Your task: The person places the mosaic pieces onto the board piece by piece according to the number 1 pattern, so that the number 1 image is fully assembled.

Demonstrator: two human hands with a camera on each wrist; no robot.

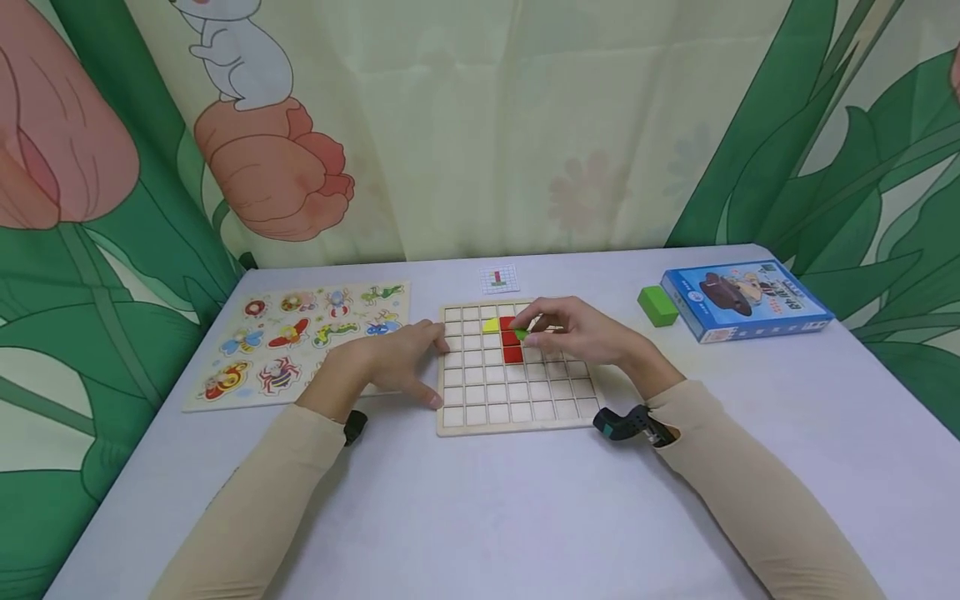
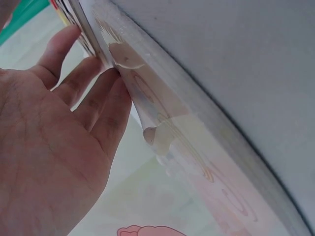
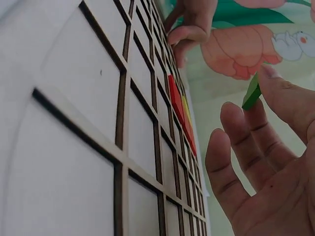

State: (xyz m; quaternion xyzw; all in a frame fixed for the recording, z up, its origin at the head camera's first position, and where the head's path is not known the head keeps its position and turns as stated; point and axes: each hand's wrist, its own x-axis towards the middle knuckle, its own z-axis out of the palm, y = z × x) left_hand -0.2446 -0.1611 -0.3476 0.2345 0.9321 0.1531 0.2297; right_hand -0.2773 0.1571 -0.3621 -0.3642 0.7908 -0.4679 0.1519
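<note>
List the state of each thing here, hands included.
Right hand: pinching green piece
Green piece: raised off grid
Left hand: touching grid
Grid: flat, partly filled
Red pieces: set in grid
Yellow piece: set in grid
Card: lying flat
Box: lying flat
Block: resting beside box
Puzzle: lying flat

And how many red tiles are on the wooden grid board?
3 visible, in one column on the wooden grid board: a top red tile beside the yellow tile, a middle red tile, and a bottom red tile. The right hand may hide others.
</note>
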